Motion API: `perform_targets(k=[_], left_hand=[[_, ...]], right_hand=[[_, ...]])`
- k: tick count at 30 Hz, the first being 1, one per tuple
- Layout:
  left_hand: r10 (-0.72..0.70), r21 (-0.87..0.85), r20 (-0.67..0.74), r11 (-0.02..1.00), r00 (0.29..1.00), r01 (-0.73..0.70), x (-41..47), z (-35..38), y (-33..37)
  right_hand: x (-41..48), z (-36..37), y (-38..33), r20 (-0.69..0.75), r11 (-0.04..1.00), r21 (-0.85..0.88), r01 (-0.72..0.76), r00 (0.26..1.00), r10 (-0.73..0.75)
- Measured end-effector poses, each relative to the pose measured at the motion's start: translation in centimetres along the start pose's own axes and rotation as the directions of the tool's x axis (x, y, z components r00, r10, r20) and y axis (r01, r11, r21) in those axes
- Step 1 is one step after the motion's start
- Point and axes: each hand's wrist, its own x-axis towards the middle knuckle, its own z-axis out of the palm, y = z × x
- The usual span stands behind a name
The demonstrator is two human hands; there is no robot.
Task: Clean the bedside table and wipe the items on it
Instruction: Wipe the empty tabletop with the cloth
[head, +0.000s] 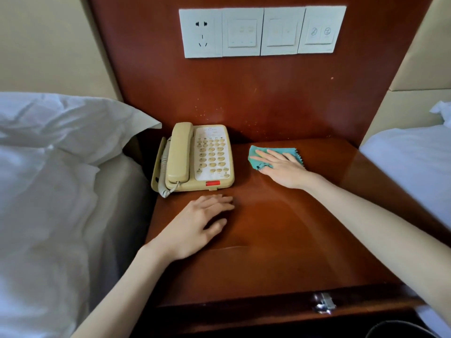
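The reddish-brown wooden bedside table (pixel 280 240) fills the middle of the view. A beige corded telephone (pixel 194 157) with its handset on the cradle sits at the table's back left. My right hand (pixel 283 167) lies flat on a small teal cloth (pixel 258 156) at the back of the table, right of the phone; a fingertip is tucked into a fold of the cloth. My left hand (pixel 197 223) rests palm down on the bare wood just in front of the phone, fingers spread, holding nothing.
A white pillow (pixel 73 123) and bedding border the table on the left; another white bed (pixel 412 164) on the right. A wooden back panel carries a white socket and switch plate (pixel 261 31). A metal drawer catch (pixel 323 302) sits at the front edge.
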Motion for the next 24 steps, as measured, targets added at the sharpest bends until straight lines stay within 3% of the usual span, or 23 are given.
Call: perform_targets(k=[10, 16, 24], left_hand=[[-0.02, -0.021, 0.001, 1.0, 1.0, 0.02, -0.1, -0.1, -0.1], [-0.033, -0.028, -0.008, 0.999, 0.999, 0.033, -0.1, 0.0, -0.2], [0.02, 0.07, -0.082, 0.997, 0.996, -0.014, -0.7, -0.3, 0.5]], right_hand=[[6.6, -0.8, -2.7, 0.037, 0.997, -0.068, -0.035, 0.999, 0.037], [5.1, 0.1, -3.7, 0.023, 0.996, -0.061, 0.062, 0.998, -0.061], [1.1, 0.8, -4.9, 0.025, 0.997, -0.029, 0.066, 0.998, -0.066]])
